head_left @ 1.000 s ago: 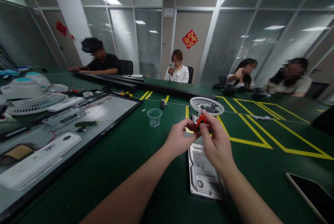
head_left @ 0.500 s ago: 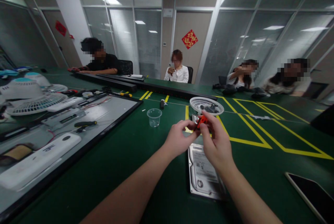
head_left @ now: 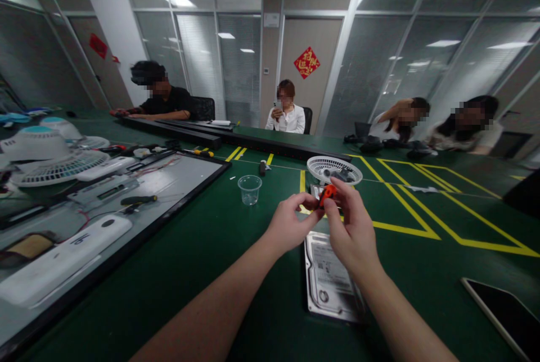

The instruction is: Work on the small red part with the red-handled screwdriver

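Between my fingertips is a small orange-and-black piece (head_left: 327,195); its exact kind does not show. My left hand (head_left: 293,220) pinches it from the left, thumb and forefinger closed on its dark side. My right hand (head_left: 350,218) grips the orange side, with its forefinger over the top and its thumb in front. Below the hands a silver hard drive (head_left: 327,277) lies flat, label up, partly covered by my right hand and forearm. Behind the fingers another metal item (head_left: 315,190) shows only in part.
A clear plastic cup (head_left: 250,190) stands left of my hands. Beyond them is a white fan grille (head_left: 334,170) holding dark parts. A large panel (head_left: 177,182) with tools and parts fills the left. At right lies a phone-like slab (head_left: 502,317). Several people sit across the table.
The orange piece has turned slightly between my fingers, and my right fingers have shifted a little. Across the table, a person on the right has leaned further over.
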Available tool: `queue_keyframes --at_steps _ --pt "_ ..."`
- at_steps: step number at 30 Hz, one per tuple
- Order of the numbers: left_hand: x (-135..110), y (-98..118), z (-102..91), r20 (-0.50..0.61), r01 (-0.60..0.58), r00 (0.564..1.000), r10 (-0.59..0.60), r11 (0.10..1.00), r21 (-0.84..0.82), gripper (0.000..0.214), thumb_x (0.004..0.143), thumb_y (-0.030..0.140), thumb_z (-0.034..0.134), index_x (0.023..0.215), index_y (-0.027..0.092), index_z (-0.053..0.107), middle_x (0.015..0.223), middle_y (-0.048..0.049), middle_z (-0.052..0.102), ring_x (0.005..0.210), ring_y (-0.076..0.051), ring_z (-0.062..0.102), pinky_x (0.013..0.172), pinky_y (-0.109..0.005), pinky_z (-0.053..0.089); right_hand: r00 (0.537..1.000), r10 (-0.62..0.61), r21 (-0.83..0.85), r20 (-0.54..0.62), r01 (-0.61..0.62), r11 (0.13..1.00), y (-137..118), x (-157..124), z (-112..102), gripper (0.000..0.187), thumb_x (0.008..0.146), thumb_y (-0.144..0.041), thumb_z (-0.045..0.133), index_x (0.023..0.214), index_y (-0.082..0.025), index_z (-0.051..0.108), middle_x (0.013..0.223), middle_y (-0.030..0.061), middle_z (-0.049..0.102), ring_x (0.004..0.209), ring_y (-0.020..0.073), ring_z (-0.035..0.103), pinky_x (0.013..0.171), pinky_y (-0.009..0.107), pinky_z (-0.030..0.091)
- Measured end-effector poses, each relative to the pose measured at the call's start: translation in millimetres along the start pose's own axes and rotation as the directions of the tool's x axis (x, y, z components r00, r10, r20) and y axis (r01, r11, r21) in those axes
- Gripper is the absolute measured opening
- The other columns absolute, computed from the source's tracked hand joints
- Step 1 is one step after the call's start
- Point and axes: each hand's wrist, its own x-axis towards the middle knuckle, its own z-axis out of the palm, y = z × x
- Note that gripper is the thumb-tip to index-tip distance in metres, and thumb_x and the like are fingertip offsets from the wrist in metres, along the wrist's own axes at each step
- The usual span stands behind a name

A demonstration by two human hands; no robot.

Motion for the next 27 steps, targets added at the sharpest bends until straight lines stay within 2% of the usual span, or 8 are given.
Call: queue_keyframes --at_steps 3,8,11,13,17,21,24,27 --pt "0.1 -3.1 0.0 -0.005 0.000 1.000 0.000 1.000 -0.005 0.011 0.092 0.024 0.069 0.100 0.019 0.074 0.098 -0.0043 0.076 0.094 -0.020 0.067 0.083 -0.033 0.046 1.000 0.000 0.014 0.014 -0.001 1.000 -0.4 -0.5 -0.6 0.038 0.107 -0.029 0.052 0.144 -0.032 0.058 0.135 0.0092 0.067 0.120 0.0270 0.067 0.106 0.051 0.054" --pt "-1.2 -0.7 1.2 -0.024 -0.006 1.000 0.006 1.000 -0.002 0.020 0.085 0.024 0.078 0.103 0.019 0.072 0.101 -0.0038 0.076 0.094 -0.020 0.068 0.083 -0.032 0.046 1.000 -0.028 -0.013 0.008 0.029 1.000 0.0 1.3 -2.0 0.035 0.104 -0.029 0.059 0.139 -0.031 0.061 0.126 0.0086 0.067 0.108 0.0255 0.069 0.095 0.047 0.058" --pt "-0.9 0.7 1.5 -0.023 0.003 1.000 -0.003 1.000 0.004 0.014 0.087 0.027 0.076 0.097 0.019 0.070 0.096 -0.0022 0.075 0.089 -0.018 0.067 0.081 -0.031 0.046 0.999 -0.048 -0.041 0.008 0.048 0.998 -0.8 1.8 -1.9 0.034 0.103 -0.030 0.062 0.136 -0.031 0.063 0.121 0.0082 0.067 0.106 0.0256 0.068 0.094 0.047 0.058" --pt "-0.4 -0.3 1.3 -0.014 0.005 1.000 -0.005 1.000 0.010 0.010 0.090 0.027 0.074 0.094 0.019 0.070 0.095 -0.0027 0.074 0.090 -0.018 0.066 0.082 -0.031 0.046 1.000 -0.020 -0.015 0.003 0.020 1.000 -1.6 1.2 -1.5 0.038 0.104 -0.030 0.059 0.142 -0.032 0.059 0.130 0.0089 0.066 0.111 0.0258 0.068 0.096 0.047 0.058" --pt "0.2 -3.4 0.4 -0.003 0.028 1.000 -0.028 1.000 0.006 0.011 0.092 0.025 0.069 0.100 0.018 0.073 0.099 -0.0053 0.075 0.093 -0.019 0.066 0.085 -0.032 0.047 1.000 -0.005 0.008 0.008 0.005 1.000 -1.9 -0.2 -0.8 0.038 0.107 -0.027 0.053 0.144 -0.032 0.058 0.136 0.0086 0.067 0.121 0.0261 0.067 0.104 0.049 0.055" --pt "-0.4 -1.7 0.5 -0.020 0.000 1.000 0.000 1.000 0.007 0.016 0.089 0.025 0.073 0.104 0.019 0.072 0.101 -0.0039 0.075 0.095 -0.019 0.067 0.084 -0.032 0.046 0.999 -0.037 -0.010 0.016 0.037 0.999 -1.6 1.8 -0.6 0.035 0.105 -0.027 0.056 0.139 -0.031 0.062 0.130 0.0086 0.068 0.113 0.0259 0.069 0.098 0.047 0.058" --pt "-1.0 -0.2 0.8 -0.029 -0.011 1.000 0.012 1.000 0.006 0.016 0.087 0.026 0.076 0.099 0.019 0.069 0.095 -0.0010 0.073 0.089 -0.017 0.066 0.082 -0.030 0.046 0.999 -0.047 -0.034 0.008 0.048 0.998 -2.4 2.9 -0.7 0.034 0.103 -0.029 0.061 0.137 -0.031 0.063 0.124 0.0091 0.068 0.108 0.0263 0.069 0.094 0.048 0.059" --pt "-1.0 -1.4 0.9 -0.017 0.000 1.000 0.001 1.000 0.020 0.011 0.090 0.027 0.073 0.097 0.020 0.069 0.095 -0.0015 0.074 0.089 -0.018 0.067 0.082 -0.031 0.047 1.000 -0.030 -0.034 0.006 0.031 0.999 -3.1 1.9 -0.4 0.037 0.103 -0.030 0.060 0.141 -0.031 0.060 0.128 0.0100 0.067 0.112 0.0274 0.068 0.096 0.050 0.059"
